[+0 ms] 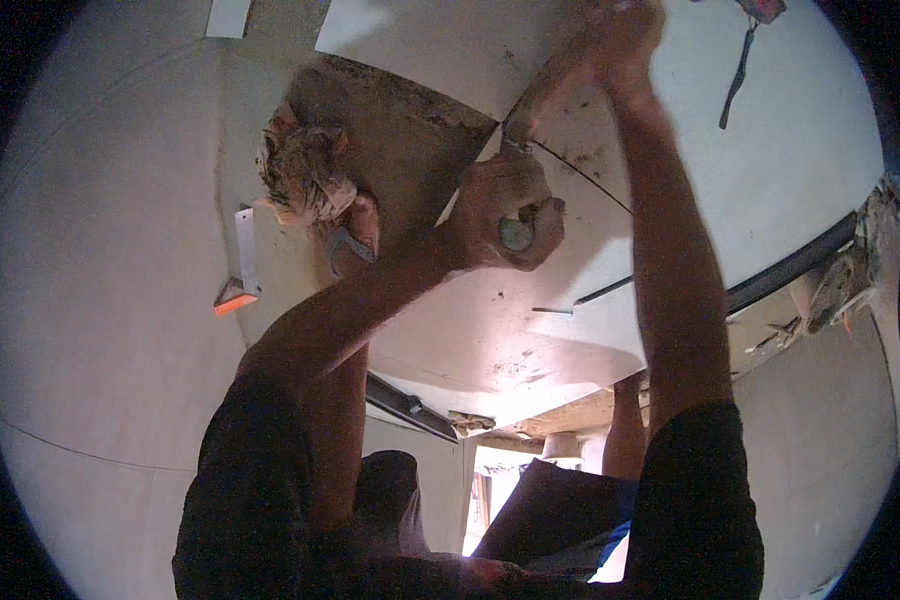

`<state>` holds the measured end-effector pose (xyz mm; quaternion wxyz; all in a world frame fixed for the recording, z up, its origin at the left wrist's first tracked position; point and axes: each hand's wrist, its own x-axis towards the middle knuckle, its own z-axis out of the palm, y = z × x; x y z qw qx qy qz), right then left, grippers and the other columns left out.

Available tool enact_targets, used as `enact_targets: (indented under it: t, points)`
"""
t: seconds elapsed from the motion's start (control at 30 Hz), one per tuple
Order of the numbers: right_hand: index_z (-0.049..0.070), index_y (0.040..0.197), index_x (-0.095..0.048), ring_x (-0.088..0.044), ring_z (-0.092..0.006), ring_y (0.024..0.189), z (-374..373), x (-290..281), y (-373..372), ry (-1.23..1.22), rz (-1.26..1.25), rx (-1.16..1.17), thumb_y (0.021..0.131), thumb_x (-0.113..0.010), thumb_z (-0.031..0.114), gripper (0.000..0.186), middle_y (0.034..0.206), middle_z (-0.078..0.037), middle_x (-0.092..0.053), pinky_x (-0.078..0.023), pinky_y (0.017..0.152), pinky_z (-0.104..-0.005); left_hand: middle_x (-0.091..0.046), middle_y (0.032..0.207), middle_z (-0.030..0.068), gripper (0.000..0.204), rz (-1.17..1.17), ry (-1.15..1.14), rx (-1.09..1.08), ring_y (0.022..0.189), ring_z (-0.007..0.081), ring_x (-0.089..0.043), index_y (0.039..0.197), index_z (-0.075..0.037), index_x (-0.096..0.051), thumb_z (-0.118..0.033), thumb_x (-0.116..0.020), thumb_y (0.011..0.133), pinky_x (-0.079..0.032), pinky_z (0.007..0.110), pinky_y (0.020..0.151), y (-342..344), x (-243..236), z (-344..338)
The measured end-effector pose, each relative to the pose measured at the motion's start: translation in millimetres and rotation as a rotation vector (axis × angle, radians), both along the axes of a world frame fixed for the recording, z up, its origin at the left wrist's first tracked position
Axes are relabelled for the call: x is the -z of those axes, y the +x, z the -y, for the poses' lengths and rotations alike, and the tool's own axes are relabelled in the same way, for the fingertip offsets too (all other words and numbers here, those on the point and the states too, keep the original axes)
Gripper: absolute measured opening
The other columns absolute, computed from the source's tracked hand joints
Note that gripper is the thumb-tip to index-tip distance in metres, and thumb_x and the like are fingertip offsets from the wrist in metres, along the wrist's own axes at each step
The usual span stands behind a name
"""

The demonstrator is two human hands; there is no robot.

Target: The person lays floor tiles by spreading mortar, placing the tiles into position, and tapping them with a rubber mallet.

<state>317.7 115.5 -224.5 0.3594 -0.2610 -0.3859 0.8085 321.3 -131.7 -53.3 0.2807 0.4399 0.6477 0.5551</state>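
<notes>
My left hand (505,205) is closed around a cylindrical tool with a round greenish end (516,232), above the meeting corners of white tiles (575,240). My right hand (625,50) reaches to the tile surface at the upper middle; it is blurred, with a brownish blurred shape beside it, and its fingers are unclear. A crumpled paper-like bundle (305,170) lies left of my left hand, beside my sandalled foot (355,240). The dark, dusty patch (390,115) between tiles is exposed.
An orange-handled square (235,295) lies on the left surface. A thin dark tool (738,80) lies upper right. Dark strips (790,260) edge the tiles, and crumpled debris (835,285) lies along the right. Bright light comes through an opening at the bottom.
</notes>
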Motion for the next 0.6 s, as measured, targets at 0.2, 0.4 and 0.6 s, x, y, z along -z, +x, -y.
enact_targets:
  t: [0.2, 0.4, 0.6]
  points:
    - [0.006, 0.117, -0.06, -0.06, -0.0195, 0.097, -1.3, -0.2, -0.3, 0.04, 0.048, -0.008, 0.101, -0.055, 0.025, 0.025, 0.105, -0.006, -0.062, -0.051, 0.081, -0.0316, -0.053, 0.065, 0.0091, 0.015, -0.089, 0.054, -0.042, 0.054, 0.0275, -0.055, 0.073, -0.01, -0.057, -0.01, -0.072, 0.074, -0.045, 0.039, 0.051, 9.5, 14.2, -0.2]
    - [0.006, 0.118, -0.061, -0.06, -0.0202, 0.102, -26.5, 9.1, 0.1, 0.728, 0.494, 0.178, 0.1, -0.054, 0.022, 0.025, 0.106, -0.007, -0.063, -0.052, 0.085, -0.0325, -0.053, 0.066, 0.0088, 0.015, 0.0, -0.101, 0.025, 0.055, 0.0272, -0.054, 0.074, -0.01, -0.057, -0.006, -0.071, 0.074, -0.045, 0.038, 0.052, 2.5, -9.0, -2.4]
    - [0.006, 0.121, -0.06, -0.062, -0.0229, 0.098, 16.7, -19.3, -8.6, 0.219, 0.369, -0.007, 0.101, -0.05, 0.023, 0.027, 0.103, -0.007, -0.063, -0.052, 0.087, -0.0368, -0.053, 0.065, 0.0088, 0.019, 0.006, 0.08, -0.017, 0.054, 0.0257, -0.053, 0.074, -0.009, -0.055, -0.003, -0.073, 0.074, -0.044, 0.037, 0.052, 2.4, 11.3, 1.2]
